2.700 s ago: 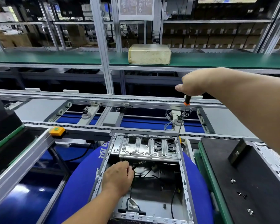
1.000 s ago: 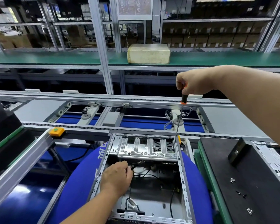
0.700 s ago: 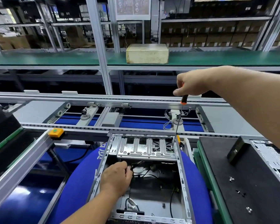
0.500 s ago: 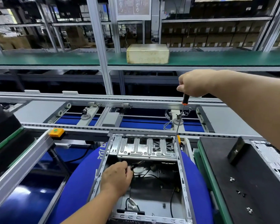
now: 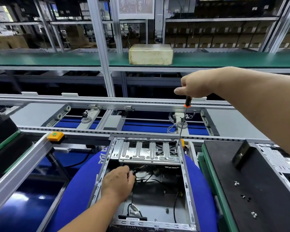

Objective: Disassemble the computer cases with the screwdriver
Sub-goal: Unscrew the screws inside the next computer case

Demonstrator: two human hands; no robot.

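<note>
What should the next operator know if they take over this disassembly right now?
Right hand: grips the black-and-orange-handled screwdriver upright, tip on a screw at the right rear corner of the ribbed silver drive bracket.
Left hand: inside the open silver metal computer case, fingers at the black cables; grip unclear.
Done: side panel off; small loose silver screws lie on the black mat to the right.
Left: finish this screw, free the bracket, continue stripping.

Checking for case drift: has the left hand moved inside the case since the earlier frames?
No. The left hand stays at the case's left wall, just below the drive bracket, as before.
</note>
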